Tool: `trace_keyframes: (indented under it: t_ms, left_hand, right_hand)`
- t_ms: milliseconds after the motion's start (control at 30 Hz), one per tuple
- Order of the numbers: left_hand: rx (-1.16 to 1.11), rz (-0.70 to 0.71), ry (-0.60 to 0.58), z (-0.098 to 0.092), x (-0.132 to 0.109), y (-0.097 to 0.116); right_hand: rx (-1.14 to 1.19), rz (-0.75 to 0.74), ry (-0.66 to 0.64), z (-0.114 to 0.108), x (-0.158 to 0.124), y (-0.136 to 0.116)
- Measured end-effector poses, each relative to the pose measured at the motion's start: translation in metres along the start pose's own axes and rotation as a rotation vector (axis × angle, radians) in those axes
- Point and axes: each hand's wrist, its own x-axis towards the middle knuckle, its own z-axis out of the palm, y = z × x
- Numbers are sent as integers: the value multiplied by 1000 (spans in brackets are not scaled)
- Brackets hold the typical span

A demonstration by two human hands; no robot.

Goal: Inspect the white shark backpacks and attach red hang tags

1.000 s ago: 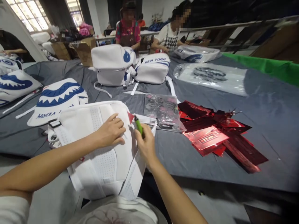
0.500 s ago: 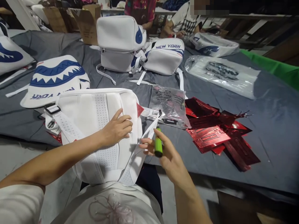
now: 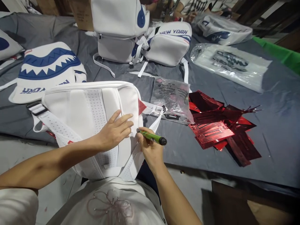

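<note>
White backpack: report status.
Left grip on backpack. Right grip holding green pen-like tool near backpack's edge. Plastic bag nearby, not covering it.

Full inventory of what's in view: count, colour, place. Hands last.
Covered table: 1, dark grey, middle
Near backpack: 1, white, front centre
Red tab: 1, red, near backpack's right edge
Marker: 1, green and black, below red tab
Other bags: at least 4, white and blue, left and back
Wrapped bag: 1, white and blue, back right
Flat plastic bags: count unclear, clear with dark print, right
Small plastic bag: at least 1, clear, centre right
Foil packets: several, red, right
Green cloth: 1, green, far right
Box: at least 1, brown, top left
Floor: 1, light grey, below table
Other people: count, colours unclear, top edge
Shirt: 1, pale, bottom
Left hand: 1, bare, on near backpack
Right hand: 1, bare, holding marker
</note>
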Motion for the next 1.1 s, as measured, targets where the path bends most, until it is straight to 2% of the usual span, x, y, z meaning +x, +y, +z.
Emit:
trace_keyframes:
  t_ms: [100, 200, 300, 500, 667, 767, 1100]
  left_hand:
    - [17, -9, 36, 3, -1, 0]
    - [38, -2, 82, 5, -2, 0]
    - [43, 10, 108, 7, -4, -1]
    - [14, 16, 116, 10, -6, -3]
    - [-40, -8, 105, 12, -7, -4]
    - [-66, -7, 112, 12, -6, -4]
    - [68, 22, 130, 8, -3, -3]
  right_hand:
    - [37, 6, 122, 4, 2, -2]
    - [74, 46, 140, 11, 4, -5]
    - [40, 13, 162, 19, 5, -4]
    - [-103, -95, 77, 24, 4, 3]
    - [-202, -135, 135, 24, 4, 3]
    - [-229, -133, 108, 23, 6, 0]
    - [-268, -170, 113, 23, 7, -3]
